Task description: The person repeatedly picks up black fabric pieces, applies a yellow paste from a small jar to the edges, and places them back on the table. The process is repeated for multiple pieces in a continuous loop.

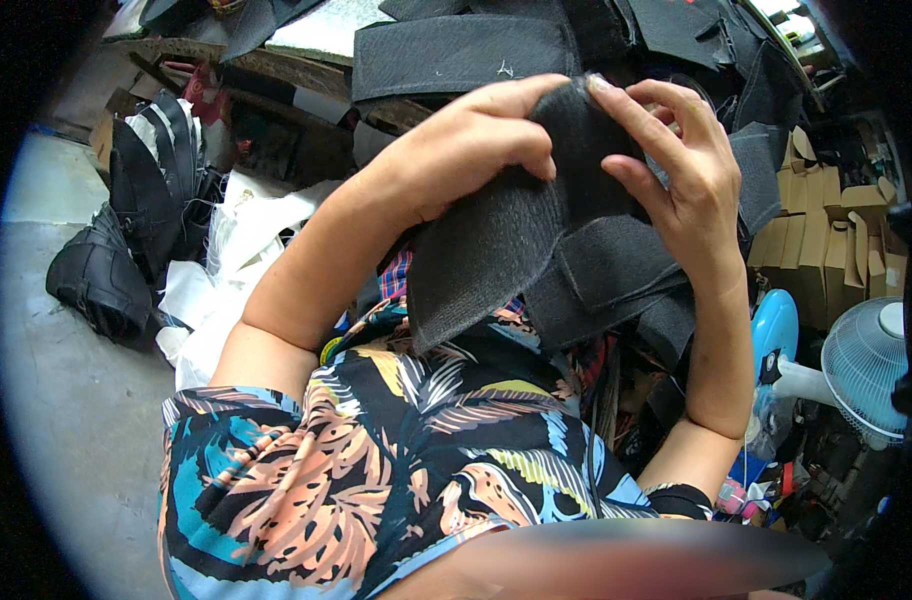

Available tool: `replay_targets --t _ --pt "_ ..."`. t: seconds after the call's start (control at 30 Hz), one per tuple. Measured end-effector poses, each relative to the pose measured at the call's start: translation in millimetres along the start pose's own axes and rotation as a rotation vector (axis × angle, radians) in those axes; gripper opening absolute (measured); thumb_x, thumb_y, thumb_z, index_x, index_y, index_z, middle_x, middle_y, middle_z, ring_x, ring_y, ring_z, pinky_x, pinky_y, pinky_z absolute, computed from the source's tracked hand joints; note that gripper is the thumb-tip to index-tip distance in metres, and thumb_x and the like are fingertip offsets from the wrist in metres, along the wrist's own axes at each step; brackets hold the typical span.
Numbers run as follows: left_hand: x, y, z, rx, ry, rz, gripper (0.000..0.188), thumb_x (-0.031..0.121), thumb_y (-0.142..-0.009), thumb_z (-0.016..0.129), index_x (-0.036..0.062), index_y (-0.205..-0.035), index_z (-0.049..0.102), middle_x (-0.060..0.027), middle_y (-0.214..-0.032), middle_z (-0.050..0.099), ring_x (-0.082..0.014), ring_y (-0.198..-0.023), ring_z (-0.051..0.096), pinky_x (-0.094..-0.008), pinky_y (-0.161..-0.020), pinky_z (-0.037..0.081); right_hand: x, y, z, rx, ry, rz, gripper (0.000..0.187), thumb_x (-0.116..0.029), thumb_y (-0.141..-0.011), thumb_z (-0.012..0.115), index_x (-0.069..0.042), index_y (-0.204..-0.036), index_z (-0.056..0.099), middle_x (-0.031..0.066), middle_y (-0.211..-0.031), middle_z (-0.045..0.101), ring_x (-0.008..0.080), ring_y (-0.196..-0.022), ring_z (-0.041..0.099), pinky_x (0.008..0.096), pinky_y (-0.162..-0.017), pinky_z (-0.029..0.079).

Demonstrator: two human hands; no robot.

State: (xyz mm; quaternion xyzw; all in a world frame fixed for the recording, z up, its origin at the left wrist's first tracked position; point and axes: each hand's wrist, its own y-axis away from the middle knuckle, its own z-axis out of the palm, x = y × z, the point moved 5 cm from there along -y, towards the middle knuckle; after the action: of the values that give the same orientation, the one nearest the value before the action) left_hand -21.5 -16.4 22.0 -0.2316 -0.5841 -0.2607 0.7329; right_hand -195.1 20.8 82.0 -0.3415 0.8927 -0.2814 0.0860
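Black fabric piece [579, 140]: up between both sets of fingers, top edge at the fingertips. Left hand [506, 125] has it pinched, thumb on the near face. Right hand [681, 150] has the index tip on the top edge, thumb spread well below; can't tell if it's gripping. Step looks like lining up or checking that edge. Next move probably calls for a steady left pinch while the right fingers settle the edge.

Count, near to far: 1 piece worked, 2 hands. Below the fingers, dark layers [606, 275] overlap, no firm count. Right of the fingers, lower: 1 fan [866, 370]; cartons [816, 235] beyond, too stacked to count. Past the fingers, on the counter [191, 47]: 1 broad black panel [466, 55] nearest, others overlapping.
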Motion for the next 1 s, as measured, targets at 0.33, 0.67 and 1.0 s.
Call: replay_targets --t 0.33,0.67,1.0 --pt "2 2 -15 0.212 0.218 0.023 0.063 0.001 -0.073 0.055 -0.0030 -0.136 0.057 -0.0138 -0.110 0.070 -0.0195 -0.087 0.071 -0.0289 -0.082 0.059 -6 12 -12 0.003 0.181 -0.042 0.044 -0.049 -0.087 0.067 -0.024 -0.123 0.073 0.0041 -0.106 0.065 0.0208 -0.088 0.061 0.0353 -0.076 0.047" --pt "3 0 -17 0.198 0.441 0.062 0.035 -0.002 -0.081 0.057 0.0007 -0.114 0.064 -0.0079 -0.087 0.066 -0.0163 -0.072 0.067 -0.0287 -0.067 0.058 -5 14 -25 0.088 0.194 -0.042 0.051 -0.059 -0.088 0.061 -0.025 -0.124 0.072 0.0048 -0.110 0.064 0.0201 -0.088 0.061 0.0354 -0.076 0.048" --pt "10 2 -36 0.175 0.417 0.140 0.036 0.002 -0.080 0.057 0.0000 -0.116 0.061 -0.0111 -0.096 0.065 -0.0199 -0.082 0.069 -0.0337 -0.076 0.060 6 25 -10 -0.007 0.221 0.056 0.065 -0.070 -0.093 0.043 -0.024 -0.132 0.068 0.0064 -0.112 0.061 0.0199 -0.085 0.060 0.0344 -0.075 0.048"
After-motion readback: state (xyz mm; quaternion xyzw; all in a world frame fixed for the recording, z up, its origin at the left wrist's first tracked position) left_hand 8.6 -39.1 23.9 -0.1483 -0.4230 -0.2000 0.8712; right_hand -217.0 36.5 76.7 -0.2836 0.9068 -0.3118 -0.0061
